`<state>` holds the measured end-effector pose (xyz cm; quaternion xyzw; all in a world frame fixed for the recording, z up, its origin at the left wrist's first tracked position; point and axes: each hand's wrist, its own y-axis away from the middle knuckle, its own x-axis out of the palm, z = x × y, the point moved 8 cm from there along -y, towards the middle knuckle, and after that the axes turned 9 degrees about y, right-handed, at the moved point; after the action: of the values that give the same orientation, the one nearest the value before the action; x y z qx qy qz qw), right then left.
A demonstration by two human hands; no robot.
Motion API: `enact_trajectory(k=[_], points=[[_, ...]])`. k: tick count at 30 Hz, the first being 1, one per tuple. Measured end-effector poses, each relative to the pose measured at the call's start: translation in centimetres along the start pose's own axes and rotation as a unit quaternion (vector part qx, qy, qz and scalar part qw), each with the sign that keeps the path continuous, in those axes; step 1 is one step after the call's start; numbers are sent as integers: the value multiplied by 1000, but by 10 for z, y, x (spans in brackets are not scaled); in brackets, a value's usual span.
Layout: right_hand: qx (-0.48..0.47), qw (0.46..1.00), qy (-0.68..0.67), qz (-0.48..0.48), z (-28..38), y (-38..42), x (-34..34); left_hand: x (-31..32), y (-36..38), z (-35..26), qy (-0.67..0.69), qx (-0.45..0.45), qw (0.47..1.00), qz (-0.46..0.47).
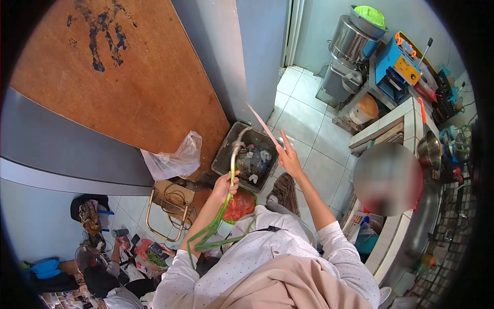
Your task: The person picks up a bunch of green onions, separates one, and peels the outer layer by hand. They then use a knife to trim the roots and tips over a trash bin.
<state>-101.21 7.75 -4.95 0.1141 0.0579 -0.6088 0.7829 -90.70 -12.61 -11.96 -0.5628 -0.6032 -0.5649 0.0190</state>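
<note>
My left hand (224,186) is closed around a long leek (233,164). Its pale root end points away from me over a dark grey bin (217,164), while the green leaves hang back across my left forearm. In my right hand (291,161) is a knife (264,126) with a pinkish blade, its tip pointing up and to the left. One finger of that hand sticks out; the others are wrapped round the handle, which is mostly hidden. The knife is apart from the leek. Scraps and crumpled plastic lie inside the bin.
Beside the bin, a clear plastic bag (177,159) hangs by a brown wooden board (128,77). A red plastic bag (241,205) sits below my left hand. A tiled counter (393,242) with pans stands at right. Another person (116,288) sits at lower left.
</note>
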Motion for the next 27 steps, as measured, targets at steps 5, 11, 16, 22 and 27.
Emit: enact_trajectory(k=[5,11,16,22,27], points=[[5,997,-51,51,-14,14,25,-8,-1,-14,30,106,988,-105],[46,993,-77,82,-31,26,50,3,-1,-27,-145,168,971,-90],[60,992,-74,82,-29,29,51,22,4,-34,-185,179,963,-78],[48,993,-68,88,-31,29,52,20,4,-30,-257,71,963,-29],[-79,986,116,87,-15,35,62,28,4,-20,-210,69,975,1]])
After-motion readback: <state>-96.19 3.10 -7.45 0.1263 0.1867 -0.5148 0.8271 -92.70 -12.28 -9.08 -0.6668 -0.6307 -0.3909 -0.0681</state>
